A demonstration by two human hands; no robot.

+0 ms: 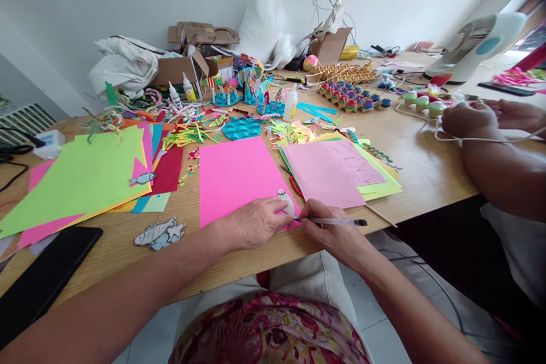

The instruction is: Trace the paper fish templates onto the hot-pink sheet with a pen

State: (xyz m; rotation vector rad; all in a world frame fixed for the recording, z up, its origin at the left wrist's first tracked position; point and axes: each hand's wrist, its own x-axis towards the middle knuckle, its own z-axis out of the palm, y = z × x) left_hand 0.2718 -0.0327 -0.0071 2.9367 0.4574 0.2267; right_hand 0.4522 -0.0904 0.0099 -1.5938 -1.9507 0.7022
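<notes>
My left hand (pixel 260 220) lies on a bright pink sheet of paper (pixel 234 176), its fingertips pressing down a small white paper fish (pixel 285 203) near the sheet's lower right corner. In my right hand (pixel 330 230) is a pen (pixel 336 221), gripped with its tip at the fish's lower edge. The dark end of the pen points right. More fish cutouts (pixel 160 233) lie on the wood left of my left forearm. Beside my right hand sits a pale pink sheet (pixel 324 173) with faint pen outlines, on top of green and yellow sheets.
A stack of coloured paper (pixel 81 176) and a black phone (pixel 51 273) lie at the left. Glue bottles (pixel 290 103), paper scraps and painted egg cartons (pixel 354 96) spread across the back. A co-worker's hands (pixel 473 116) and a white fan (pixel 478 48) are at the right.
</notes>
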